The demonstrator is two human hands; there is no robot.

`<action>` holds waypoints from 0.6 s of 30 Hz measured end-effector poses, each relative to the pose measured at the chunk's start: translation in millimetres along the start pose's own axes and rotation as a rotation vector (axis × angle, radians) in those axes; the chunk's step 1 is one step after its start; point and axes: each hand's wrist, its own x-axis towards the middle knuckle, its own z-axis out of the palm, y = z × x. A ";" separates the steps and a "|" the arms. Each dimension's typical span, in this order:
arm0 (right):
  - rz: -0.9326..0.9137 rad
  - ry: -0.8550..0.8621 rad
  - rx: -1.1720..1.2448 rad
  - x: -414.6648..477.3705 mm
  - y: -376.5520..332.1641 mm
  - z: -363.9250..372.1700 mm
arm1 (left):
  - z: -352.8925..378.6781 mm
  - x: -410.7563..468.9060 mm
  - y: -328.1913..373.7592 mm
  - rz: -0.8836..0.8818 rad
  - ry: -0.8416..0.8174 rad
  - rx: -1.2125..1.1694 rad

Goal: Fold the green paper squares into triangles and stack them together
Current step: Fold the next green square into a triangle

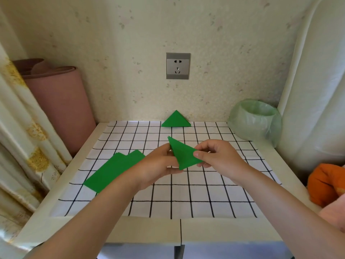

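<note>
I am pinching a folded green triangle (183,156) between my left hand (160,165) and right hand (217,156), above the checked table (205,193).

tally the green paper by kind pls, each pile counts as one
held triangle: 1
triangle by the wall: 1, layers unclear
pile of flat squares: 1, sheet count unclear
Total: 3
</note>
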 end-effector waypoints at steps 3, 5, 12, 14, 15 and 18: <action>0.019 0.000 0.055 -1.2 -2.9 2.0 | 5.2 2.2 -0.9 0.098 0.148 0.009; 0.011 0.012 0.084 -1.8 -4.7 2.6 | 8.1 3.3 -2.2 0.140 0.251 0.010; 0.059 -0.003 0.049 -1.7 -4.8 -1.5 | 13.3 1.0 -2.7 0.152 0.275 -0.009; 0.060 -0.005 0.027 -2.3 -5.4 -2.8 | 14.2 0.3 -1.8 0.149 0.264 -0.016; 0.061 -0.003 0.028 -2.7 -5.9 -3.3 | 14.5 0.2 -1.2 0.153 0.265 -0.014; 0.066 -0.006 0.021 -3.2 -6.8 -5.2 | 13.6 1.0 -1.0 0.198 0.282 0.029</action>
